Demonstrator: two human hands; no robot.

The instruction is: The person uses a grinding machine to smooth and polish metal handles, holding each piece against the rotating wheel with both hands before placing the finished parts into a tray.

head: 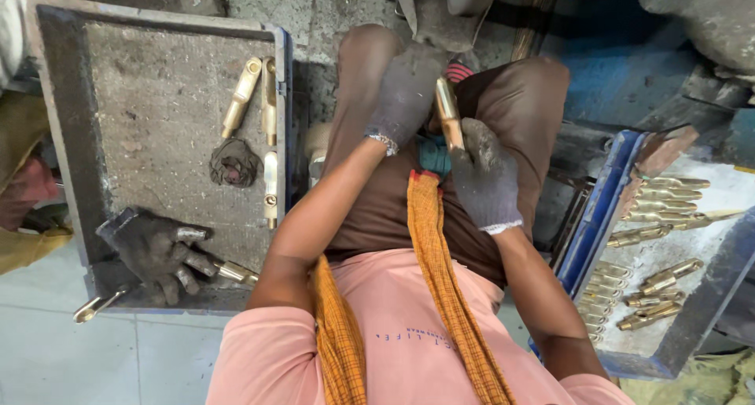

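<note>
I am seated, brown trousers and an orange cloth in my lap. My right hand (485,181), in a dirty grey glove, grips the lower end of a brass fitting (448,114) that stands nearly upright over my knees. My left hand (405,94), also gloved, is curled around the fitting's upper end. Whatever lies under the gloves is hidden.
On the left stands a grey tray (71,130) with a few brass fittings (240,97) and a crumpled rag (233,163). Another person's dark gloved hand (153,252) rests on its near edge, holding a brass piece (236,274). A blue-rimmed tray (602,208) at right holds several brass fittings (661,283).
</note>
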